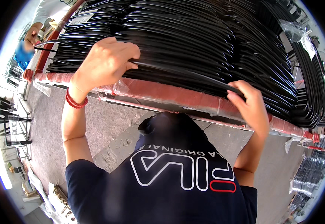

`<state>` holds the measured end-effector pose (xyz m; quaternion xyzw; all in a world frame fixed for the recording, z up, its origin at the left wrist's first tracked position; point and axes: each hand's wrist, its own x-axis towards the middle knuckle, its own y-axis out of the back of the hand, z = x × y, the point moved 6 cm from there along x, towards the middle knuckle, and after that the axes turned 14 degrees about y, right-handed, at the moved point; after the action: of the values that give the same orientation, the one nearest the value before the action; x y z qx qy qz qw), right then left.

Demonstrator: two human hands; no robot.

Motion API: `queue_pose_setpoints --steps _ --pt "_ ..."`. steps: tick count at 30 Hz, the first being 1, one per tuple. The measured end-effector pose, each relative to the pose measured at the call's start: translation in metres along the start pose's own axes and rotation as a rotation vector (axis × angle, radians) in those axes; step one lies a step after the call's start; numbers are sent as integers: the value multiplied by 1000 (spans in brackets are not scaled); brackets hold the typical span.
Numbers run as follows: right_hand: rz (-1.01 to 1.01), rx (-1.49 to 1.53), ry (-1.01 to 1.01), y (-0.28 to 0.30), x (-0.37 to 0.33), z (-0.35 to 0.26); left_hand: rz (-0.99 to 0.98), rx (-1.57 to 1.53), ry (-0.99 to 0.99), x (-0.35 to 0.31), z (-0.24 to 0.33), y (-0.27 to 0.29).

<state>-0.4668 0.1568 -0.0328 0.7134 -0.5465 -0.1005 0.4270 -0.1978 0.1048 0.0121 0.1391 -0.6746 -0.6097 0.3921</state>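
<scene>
A long, thin black tube (186, 73) is stretched between my two hands, slightly blurred, in front of the stack. My left hand (108, 61), with a red beaded bracelet at its wrist, is closed round the tube's left part. Thumb and fingers of my right hand (249, 101) pinch its right part, lower in the picture. Behind it lies a dense stack of glossy black tubes (177, 30), layered in several rows. Both hands are above or close to the red-wrapped rail (151, 90) along the near edge of the stack.
At the upper left, another person's hand (31, 34) is by a curved tube end and a blue thing. Clear plastic wrap (295, 31) hangs at the upper right. More black frames (11, 127) stand at the left. Bundled pieces (308, 173) lie at the lower right on grey floor.
</scene>
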Motion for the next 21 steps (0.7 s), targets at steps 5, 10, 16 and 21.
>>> queue_pose_setpoints --steps 5,10,16,21 --pt "-89 159 -219 28 -29 29 111 61 24 0 6 29" --pt "151 392 -70 40 -40 27 307 103 -41 4 15 55" --pt "422 435 160 74 -34 -9 562 227 -34 0 23 101" --pt "504 462 209 94 -26 -24 698 227 26 -2 14 117"
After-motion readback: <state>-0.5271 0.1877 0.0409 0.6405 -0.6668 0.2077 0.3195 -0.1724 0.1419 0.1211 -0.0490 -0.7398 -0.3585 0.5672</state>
